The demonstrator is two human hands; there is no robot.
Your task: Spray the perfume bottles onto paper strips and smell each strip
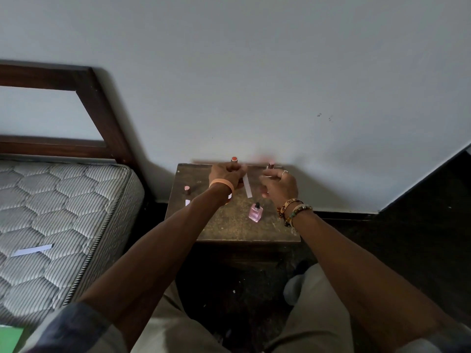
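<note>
On a small dark wooden table [229, 225], my left hand [225, 174] is closed and pinches the top end of a white paper strip [246, 186], which hangs down to the right. A red-capped perfume bottle [234, 159] shows just behind that hand; I cannot tell whether the hand touches it. My right hand [279, 186] is blurred and curled around a slim rose-capped bottle [270, 166], to the right of the strip. A pink square bottle [255, 212] stands in front of the hands. A small pink-capped bottle [187, 190] stands at the left, with another strip [187, 202] by it.
The table stands against a pale wall [254, 85]. A quilted mattress [63, 212] with a dark wooden headboard [102, 105] lies to the left, with a used paper strip [31, 250] on it. My knees [313, 301] are below the table's front edge, over a dark floor [407, 238].
</note>
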